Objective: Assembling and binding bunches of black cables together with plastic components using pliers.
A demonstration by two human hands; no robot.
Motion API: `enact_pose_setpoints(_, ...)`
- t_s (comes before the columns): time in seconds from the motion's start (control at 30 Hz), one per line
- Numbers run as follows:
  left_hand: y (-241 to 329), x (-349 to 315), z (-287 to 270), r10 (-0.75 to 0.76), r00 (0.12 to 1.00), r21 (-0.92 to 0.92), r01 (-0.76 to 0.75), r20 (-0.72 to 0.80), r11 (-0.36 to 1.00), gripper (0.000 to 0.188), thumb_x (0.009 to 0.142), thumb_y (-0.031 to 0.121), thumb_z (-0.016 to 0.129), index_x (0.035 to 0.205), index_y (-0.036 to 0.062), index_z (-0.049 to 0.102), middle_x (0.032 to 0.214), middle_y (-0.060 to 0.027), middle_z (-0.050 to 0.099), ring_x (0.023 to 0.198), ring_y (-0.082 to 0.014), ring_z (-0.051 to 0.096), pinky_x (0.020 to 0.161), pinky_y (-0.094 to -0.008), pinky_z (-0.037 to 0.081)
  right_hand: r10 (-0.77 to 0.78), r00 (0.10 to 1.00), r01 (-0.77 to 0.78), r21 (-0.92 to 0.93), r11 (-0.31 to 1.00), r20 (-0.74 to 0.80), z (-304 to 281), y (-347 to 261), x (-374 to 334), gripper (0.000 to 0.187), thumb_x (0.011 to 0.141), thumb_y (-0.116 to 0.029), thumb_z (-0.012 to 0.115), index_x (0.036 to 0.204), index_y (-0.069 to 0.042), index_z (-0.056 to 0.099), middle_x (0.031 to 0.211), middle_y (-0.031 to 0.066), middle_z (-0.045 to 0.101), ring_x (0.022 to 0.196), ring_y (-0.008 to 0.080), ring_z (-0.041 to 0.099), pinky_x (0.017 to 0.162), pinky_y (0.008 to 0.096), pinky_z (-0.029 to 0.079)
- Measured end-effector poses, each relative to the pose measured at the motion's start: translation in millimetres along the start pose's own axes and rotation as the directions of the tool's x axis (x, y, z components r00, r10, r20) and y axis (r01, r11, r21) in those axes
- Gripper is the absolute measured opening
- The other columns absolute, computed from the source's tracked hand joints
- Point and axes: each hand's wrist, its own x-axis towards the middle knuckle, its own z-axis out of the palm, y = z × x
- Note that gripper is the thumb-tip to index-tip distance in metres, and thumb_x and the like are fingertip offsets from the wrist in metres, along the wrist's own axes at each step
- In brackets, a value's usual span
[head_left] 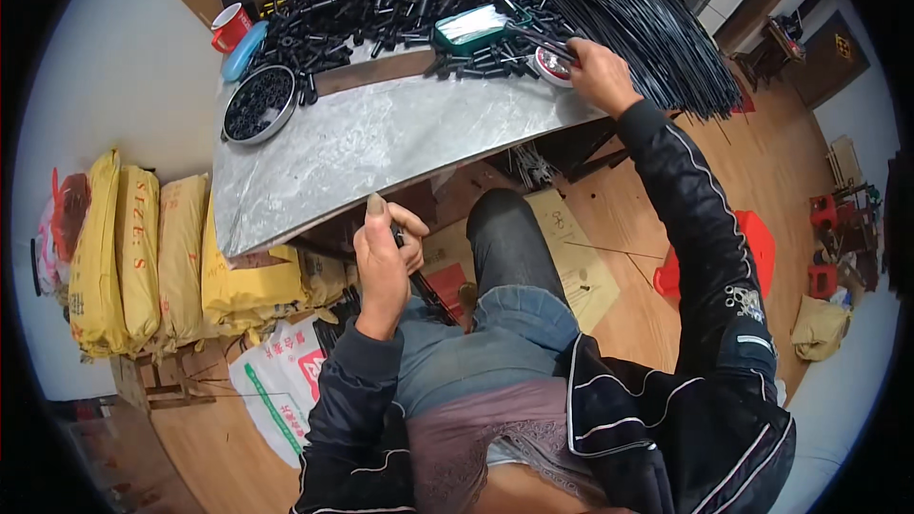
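Note:
My right hand (602,74) is at the right end of the table, closed round a dark slender tool (541,40) whose exact kind I cannot make out. Just under that hand is a small round red-and-white container (552,65) with something shiny inside. The tool's far end reaches toward a green box (470,29) filled with thin white sticks. My left hand (386,252) is below the table's front edge, thumb up and fingers curled round a black rod (428,293). The rod slants down toward my lap, and the fingers partly hide it.
Black tubular parts (381,0) are heaped at the back of the grey table (352,138). Long black rods (638,19) lie at the right. A bowl of small black rings (261,105), a red mug (229,27) and yellow sacks (138,257) are on the left. A red stool (752,257) stands right.

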Motion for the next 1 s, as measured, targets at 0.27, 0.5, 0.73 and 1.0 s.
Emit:
enact_pose_setpoints(0.27, -7.8, 10.3, -1.1, -0.016, 1.000, 0.021, 0.016, -0.019, 1.000, 0.057, 0.101, 0.045, 0.031, 0.072, 0.0010, 0.051, 0.048, 0.0038, 0.026, 0.039, -0.0073, 0.024, 0.039, -0.0241, 0.022, 0.104, 0.961, -0.073, -0.129, 0.989, 0.257, 21.5, 6.3, 34.0, 0.021, 0.081, -0.015, 0.061, 0.099, -0.004, 0.066, 0.098, 0.0157, 0.066, 0.091, 0.0341, 0.062, 0.078, 0.0427, 0.049)
enact_pose_setpoints(0.5, -8.1, 15.7, 0.0, -0.055, 0.998, 0.015, 0.055, -0.013, 0.998, 0.057, 0.101, 0.045, 0.031, 0.070, 0.0011, 0.051, 0.046, 0.0036, 0.026, 0.038, -0.0069, 0.024, 0.038, -0.0242, 0.021, 0.070, 0.975, -0.042, -0.135, 0.990, 0.213, 17.0, 6.5, 39.8, 0.021, 0.081, -0.020, 0.061, 0.095, -0.004, 0.065, 0.093, 0.0157, 0.066, 0.088, 0.0348, 0.063, 0.077, 0.0434, 0.049)
enact_pose_setpoints(0.73, -11.5, 12.6, -3.9, -0.034, 0.996, -0.017, 0.035, 0.077, 0.999, 0.059, 0.101, 0.049, 0.032, 0.072, 0.0007, 0.052, 0.048, 0.0036, 0.028, 0.040, -0.0063, 0.025, 0.039, -0.0238, 0.021, 0.223, 0.942, -0.224, -0.025, 0.974, 0.252, -2.2, 5.9, 46.7, 0.024, 0.084, -0.027, 0.065, 0.092, -0.004, 0.066, 0.081, 0.0162, 0.067, 0.078, 0.0328, 0.065, 0.070, 0.0422, 0.049)
enact_pose_setpoints(1.0, 4.1, 3.7, -5.6, 0.103, 0.929, -0.194, -0.035, 0.356, 0.980, 0.075, 0.081, 0.068, 0.054, 0.105, -0.0030, 0.057, 0.074, -0.0026, 0.045, 0.056, -0.0091, 0.041, 0.052, -0.0247, 0.034, -0.168, 0.793, -0.571, 0.811, 0.129, 0.585, -29.3, -66.9, -14.8, 0.014, 0.093, -0.020, 0.057, 0.093, -0.006, 0.052, 0.076, -0.0036, 0.047, 0.057, 0.0043, 0.038, 0.052, 0.0216, 0.033)
